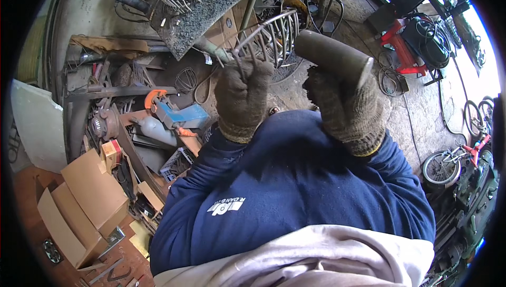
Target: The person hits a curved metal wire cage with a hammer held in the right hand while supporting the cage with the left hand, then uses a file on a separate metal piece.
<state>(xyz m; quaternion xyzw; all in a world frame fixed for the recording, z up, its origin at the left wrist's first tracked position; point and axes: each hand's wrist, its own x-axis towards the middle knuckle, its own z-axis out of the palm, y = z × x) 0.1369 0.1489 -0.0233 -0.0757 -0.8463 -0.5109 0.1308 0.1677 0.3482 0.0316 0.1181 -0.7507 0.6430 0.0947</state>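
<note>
My left hand (242, 94), in a worn brown knit glove, is closed around one end of a metal frame (269, 32) with a row of curved bars. The frame slants up and away to the right, in front of my chest. My right hand (349, 105), gloved the same way, grips a thick grey metal cylinder (333, 54) from below. The cylinder lies tilted across the top of that hand, its right end lower, a short gap from the bar frame. Whether it is hollow I cannot tell.
A metal worktable (205, 5) covered in dark grit stands ahead to the left. At left are a blue tool (184, 115), a grey bottle (155, 130) and a cardboard box (79, 213). A red-framed machine (403, 49), cables and a small bicycle (443, 165) stand at right.
</note>
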